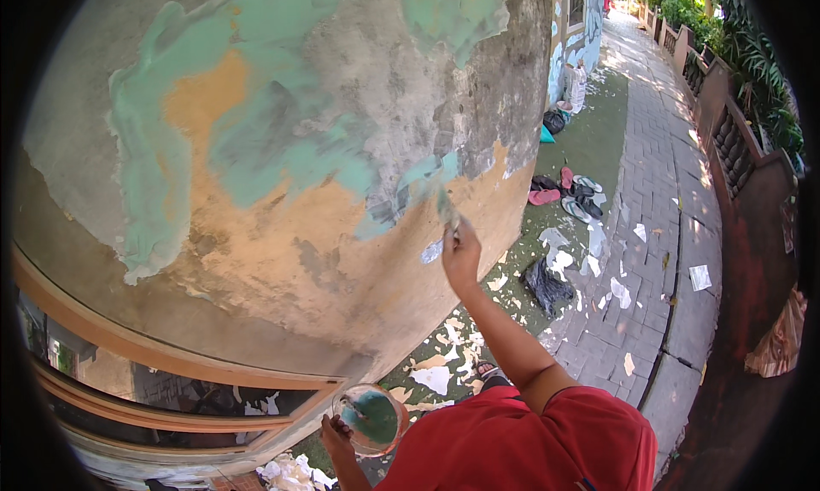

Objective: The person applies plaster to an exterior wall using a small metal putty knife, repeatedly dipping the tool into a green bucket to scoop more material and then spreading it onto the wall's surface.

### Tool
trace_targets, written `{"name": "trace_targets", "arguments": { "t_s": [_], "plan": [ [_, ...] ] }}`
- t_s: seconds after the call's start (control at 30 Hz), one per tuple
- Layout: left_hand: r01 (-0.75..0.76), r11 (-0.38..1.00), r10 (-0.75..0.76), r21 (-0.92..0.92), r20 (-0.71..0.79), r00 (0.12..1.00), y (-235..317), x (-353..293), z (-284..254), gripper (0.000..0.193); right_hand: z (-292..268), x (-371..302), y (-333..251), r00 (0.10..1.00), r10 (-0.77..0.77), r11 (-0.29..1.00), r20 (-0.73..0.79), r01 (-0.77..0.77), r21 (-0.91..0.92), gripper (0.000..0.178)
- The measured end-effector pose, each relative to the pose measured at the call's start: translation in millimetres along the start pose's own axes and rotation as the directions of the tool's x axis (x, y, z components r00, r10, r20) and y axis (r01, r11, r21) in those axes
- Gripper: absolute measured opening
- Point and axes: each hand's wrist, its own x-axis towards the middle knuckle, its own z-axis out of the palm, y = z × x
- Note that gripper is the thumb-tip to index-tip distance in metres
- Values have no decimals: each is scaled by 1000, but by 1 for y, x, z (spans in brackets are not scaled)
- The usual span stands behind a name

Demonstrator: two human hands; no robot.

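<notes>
My right hand [462, 253] is closed around a paintbrush [445, 207], its bristle end up against the wall [282, 243]. Fresh green-teal paint [427, 176] shows on the wall around the brush tip, over bare grey plaster and old orange paint. Down at the lower middle, my left hand [336, 437] grips the rim of a round paint tub [376, 420]. Teal-green paint lies inside the tub, and its outside looks pale with orange-red smears. The fingers of my left hand are partly hidden behind the tub's edge.
Peeled paint flakes [431, 378] litter the ground along the wall. A black plastic bag [545, 286] and several sandals [581, 199] lie on the green strip beside a paved path [658, 235]. An orange-framed window [171, 363] sits at lower left; a low balustrade [735, 145] borders the right.
</notes>
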Motion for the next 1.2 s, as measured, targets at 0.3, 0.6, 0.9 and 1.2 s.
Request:
{"name": "trace_targets", "arguments": {
  "t_s": [0.3,0.6,0.9,1.2],
  "plan": [
    [-20,1000,20,5,26,999,-2,-3,-4,39,3,87,107,955,-197,956,-220,138,-258,33],
    [-10,999,12,51,-29,1000,0,-13,6,39,19,5,75,988,-146,987,-45,142,-73,32],
    [-15,999,15,47,1,1000,0,-8,18,39,23,103,119,921,-266,952,-287,203,-229,35],
    [-8,1000,8,28,-8,1000,0,-15,31,38,17,19,-16,960,-279,960,2,279,-37,44]
  ]
}}
